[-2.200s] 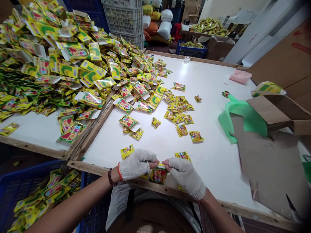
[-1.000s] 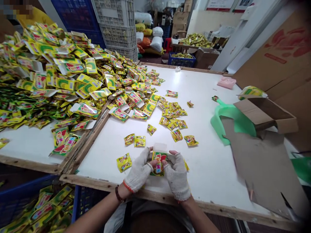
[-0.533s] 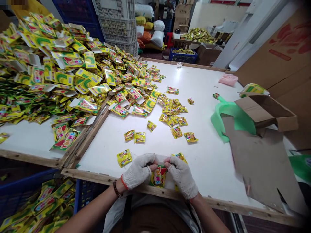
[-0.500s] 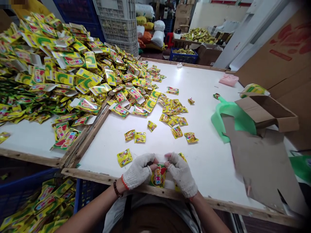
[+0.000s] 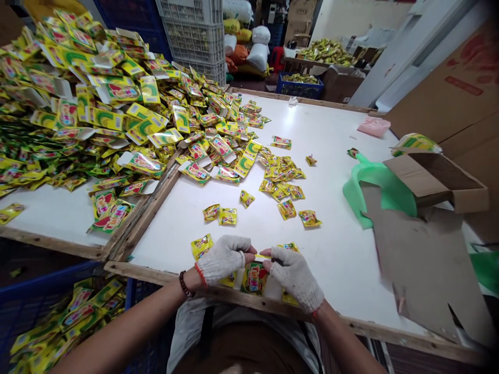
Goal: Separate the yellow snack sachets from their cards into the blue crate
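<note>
Close to the table's front edge lies a small yellow-green printed box (image 5: 254,280), its printed face up. My left hand (image 5: 226,259), in a white fingerless knit glove, pinches at the box's top left end. From the other side my right hand (image 5: 295,274), gloved alike, has thumb and fingers closed at the top right end. A thin yellow strip shows between the fingertips. Small yellow sachets (image 5: 201,245) lie beside my left hand, partly covered by it. Another sachet (image 5: 288,246) peeks out behind my right hand.
A large heap of yellow boxes (image 5: 113,119) fills the left side. Loose sachets (image 5: 281,169) lie mid-table. At the right are a green dustpan (image 5: 354,195), cardboard (image 5: 413,265) and an open carton (image 5: 444,179). Wooden strips (image 5: 156,272) edge the table.
My fingers have shifted to the top end of the box, where a yellow strip now shows between them. My left wrist has swung slightly upward, and the whole view has shifted a little.
</note>
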Action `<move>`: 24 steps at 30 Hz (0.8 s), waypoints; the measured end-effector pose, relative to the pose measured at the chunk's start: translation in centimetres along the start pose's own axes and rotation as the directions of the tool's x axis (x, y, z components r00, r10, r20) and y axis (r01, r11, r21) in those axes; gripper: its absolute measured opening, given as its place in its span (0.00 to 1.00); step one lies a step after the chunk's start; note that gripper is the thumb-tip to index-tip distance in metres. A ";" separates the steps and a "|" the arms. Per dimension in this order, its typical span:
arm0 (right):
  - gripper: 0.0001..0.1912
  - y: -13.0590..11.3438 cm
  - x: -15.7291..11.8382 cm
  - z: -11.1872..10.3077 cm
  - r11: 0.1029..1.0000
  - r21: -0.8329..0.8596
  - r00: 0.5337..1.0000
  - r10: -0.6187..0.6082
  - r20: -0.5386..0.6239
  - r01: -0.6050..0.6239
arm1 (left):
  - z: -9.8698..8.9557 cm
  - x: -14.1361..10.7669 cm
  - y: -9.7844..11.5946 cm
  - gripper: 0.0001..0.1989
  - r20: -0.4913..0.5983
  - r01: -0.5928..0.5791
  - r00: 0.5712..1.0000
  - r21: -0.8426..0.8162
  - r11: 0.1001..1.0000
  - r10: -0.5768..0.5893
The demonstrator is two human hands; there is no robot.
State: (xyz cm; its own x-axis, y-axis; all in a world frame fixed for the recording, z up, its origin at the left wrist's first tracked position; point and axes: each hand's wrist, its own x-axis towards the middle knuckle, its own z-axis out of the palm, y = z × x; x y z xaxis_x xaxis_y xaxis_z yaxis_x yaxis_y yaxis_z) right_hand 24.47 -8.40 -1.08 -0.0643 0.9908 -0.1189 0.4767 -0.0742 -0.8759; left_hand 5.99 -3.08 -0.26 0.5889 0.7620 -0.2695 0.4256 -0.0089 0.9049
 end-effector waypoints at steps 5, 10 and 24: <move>0.12 0.3 -0.4 -0.2 0.997 -0.013 0.993 -0.073 0.087 0.075 | -0.1 -0.8 -0.8 0.11 0.049 -0.125 0.991 0.070 0.990 0.122; 0.20 2.2 -2.7 -0.2 0.941 -0.005 0.928 -0.333 0.165 0.339 | 0.2 -3.3 -0.7 0.13 0.157 -0.432 0.902 0.270 0.861 0.403; 0.17 -5.6 -1.4 9.8 0.886 0.424 0.786 -0.122 0.606 -0.190 | -19.0 7.8 -3.8 0.18 -0.205 0.092 0.913 0.946 0.312 0.353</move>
State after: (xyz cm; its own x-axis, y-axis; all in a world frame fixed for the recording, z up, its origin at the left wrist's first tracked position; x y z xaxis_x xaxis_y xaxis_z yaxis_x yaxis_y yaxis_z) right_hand 13.28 -10.43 -0.56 -0.6397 0.7196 -0.2700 0.0625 -0.3015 -0.9514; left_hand -4.10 15.23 0.47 0.5472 0.8250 0.1411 0.8364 -0.5455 -0.0545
